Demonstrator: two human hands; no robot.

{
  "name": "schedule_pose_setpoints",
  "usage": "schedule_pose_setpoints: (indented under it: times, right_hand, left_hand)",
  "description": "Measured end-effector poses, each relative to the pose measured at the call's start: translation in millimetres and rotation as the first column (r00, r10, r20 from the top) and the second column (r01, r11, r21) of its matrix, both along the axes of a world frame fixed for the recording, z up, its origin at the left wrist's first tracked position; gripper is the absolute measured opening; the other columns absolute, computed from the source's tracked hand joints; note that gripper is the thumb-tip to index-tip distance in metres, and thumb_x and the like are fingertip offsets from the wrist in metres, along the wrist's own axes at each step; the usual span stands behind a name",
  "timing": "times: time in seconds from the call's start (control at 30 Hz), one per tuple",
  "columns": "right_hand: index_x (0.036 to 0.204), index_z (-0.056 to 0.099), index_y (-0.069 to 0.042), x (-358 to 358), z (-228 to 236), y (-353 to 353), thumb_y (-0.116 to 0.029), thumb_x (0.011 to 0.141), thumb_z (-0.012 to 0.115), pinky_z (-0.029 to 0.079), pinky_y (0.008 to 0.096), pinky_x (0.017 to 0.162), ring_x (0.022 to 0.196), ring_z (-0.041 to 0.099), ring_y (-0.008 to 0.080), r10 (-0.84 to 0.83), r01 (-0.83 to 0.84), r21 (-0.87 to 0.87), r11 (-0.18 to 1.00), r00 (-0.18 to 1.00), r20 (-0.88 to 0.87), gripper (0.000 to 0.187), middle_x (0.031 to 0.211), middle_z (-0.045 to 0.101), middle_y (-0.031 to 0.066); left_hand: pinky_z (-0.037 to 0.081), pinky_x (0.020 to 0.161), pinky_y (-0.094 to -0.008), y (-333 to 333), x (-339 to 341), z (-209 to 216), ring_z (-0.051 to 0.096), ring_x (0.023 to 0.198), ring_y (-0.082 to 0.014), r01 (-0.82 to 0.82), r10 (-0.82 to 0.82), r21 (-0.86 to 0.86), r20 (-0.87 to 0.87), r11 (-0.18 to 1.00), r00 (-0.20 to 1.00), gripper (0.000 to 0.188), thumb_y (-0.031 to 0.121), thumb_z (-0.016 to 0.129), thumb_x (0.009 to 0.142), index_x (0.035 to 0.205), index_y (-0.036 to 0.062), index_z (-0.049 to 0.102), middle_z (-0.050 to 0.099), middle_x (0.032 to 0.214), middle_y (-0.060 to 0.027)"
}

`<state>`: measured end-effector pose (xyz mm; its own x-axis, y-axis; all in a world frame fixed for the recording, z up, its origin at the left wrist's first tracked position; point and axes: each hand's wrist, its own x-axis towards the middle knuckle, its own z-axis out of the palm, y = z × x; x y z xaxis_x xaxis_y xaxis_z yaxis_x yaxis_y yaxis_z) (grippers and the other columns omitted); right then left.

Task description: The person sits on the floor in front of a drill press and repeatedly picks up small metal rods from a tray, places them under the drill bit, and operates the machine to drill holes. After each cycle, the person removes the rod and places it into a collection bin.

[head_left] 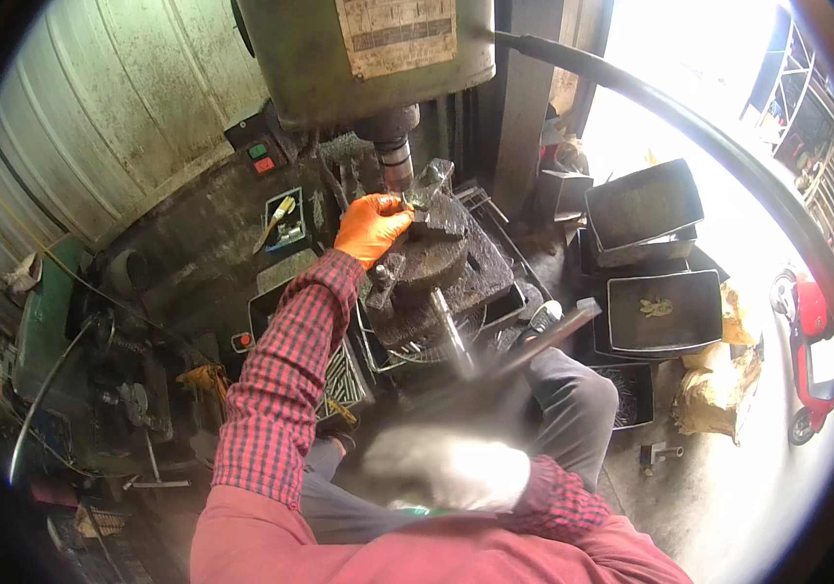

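Prob. best to keep L hand (374,230), bent at the vise (439,220) at 12 o'clock, clear of the spindle (395,164); can't tell if it grips anything. R hand (448,469) at 6 o'clock, blurred, ditto. Bench (198,209) grimy; dark trays (646,202) approx. 2 o'clock, ribbed wall (120,97) 10.

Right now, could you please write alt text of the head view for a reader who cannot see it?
A person's orange-gloved left hand is at a dark metal fixture below the spindle of a green machine, while the white-gloved right hand is blurred in the lower centre. Dark bins stand to the right, with a red scooter farther right.
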<state>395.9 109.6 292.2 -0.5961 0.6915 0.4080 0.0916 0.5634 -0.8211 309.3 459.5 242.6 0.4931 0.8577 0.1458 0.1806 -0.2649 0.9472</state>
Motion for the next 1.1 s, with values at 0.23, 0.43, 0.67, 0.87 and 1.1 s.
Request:
schedule_pose_setpoints:
  times: [0.23,0.43,0.67,0.87,1.1]
  right_hand:
    - [0.137,0.068,-0.005,93.7,0.2,-55.5,-0.008,0.080,0.079,0.050,0.0477,0.113,0.133,0.061,0.0399,-0.405,0.428,-0.143,0.893,0.900,0.161,0.057,0.138,0.067,0.0198]
    - [0.138,0.069,-0.005,79.9,-21.4,-75.4,-0.006,0.084,0.080,0.054,0.0437,0.109,0.125,0.067,0.0395,-0.568,0.414,-0.705,0.576,0.823,0.019,0.055,0.140,0.066,0.0210]
    - [0.135,0.070,0.001,88.1,-39.1,-77.3,0.005,0.086,0.077,0.055,0.0360,0.104,0.123,0.069,0.0229,-0.574,0.574,-0.471,0.670,0.803,0.161,0.050,0.130,0.073,0.0155]
    - [0.134,0.072,0.000,88.4,-41.8,-68.8,0.001,0.085,0.079,0.055,0.0348,0.104,0.119,0.071,0.0256,-0.618,0.576,-0.642,0.505,0.761,0.197,0.049,0.127,0.075,0.0171]
    - [0.133,0.072,0.000,78.1,-43.3,-65.7,-0.002,0.086,0.079,0.054,0.0352,0.103,0.118,0.071,0.0271,-0.600,0.593,-0.616,0.519,0.766,0.231,0.048,0.127,0.075,0.0163]
  left_hand:
    - [0.050,0.077,-0.0258,-2.7,5.5,-3.9,0.062,0.080,-0.0038,-0.061,0.060,0.080,0.018,0.995,0.998,0.018,0.021,0.081,0.094,0.100,0.0039,0.080,0.075,0.088,0.0051]
    - [0.050,0.078,-0.0260,-11.8,5.6,1.3,0.062,0.082,-0.0060,-0.068,0.085,-0.108,0.164,0.992,0.983,0.008,0.010,0.077,0.096,0.100,0.0034,0.079,0.074,0.091,0.0046]
    - [0.047,0.071,-0.0284,-6.7,-29.9,12.2,0.064,0.080,-0.0107,-0.118,0.227,-0.228,0.540,0.966,0.810,0.012,0.013,0.075,0.099,0.107,0.0058,0.077,0.074,0.091,-0.0002]
    - [0.054,0.077,-0.0332,-45.4,-78.3,12.5,0.073,0.091,-0.0243,0.028,0.192,-0.357,0.564,0.934,0.803,0.022,-0.005,0.079,0.088,0.101,0.0087,0.068,0.078,0.102,-0.0146]
    - [0.054,0.089,-0.0265,-53.8,-72.4,12.1,0.069,0.099,-0.0112,-0.090,0.087,-0.009,0.360,0.996,0.929,0.029,0.003,0.076,0.100,0.129,0.0036,0.075,0.075,0.107,-0.0014]
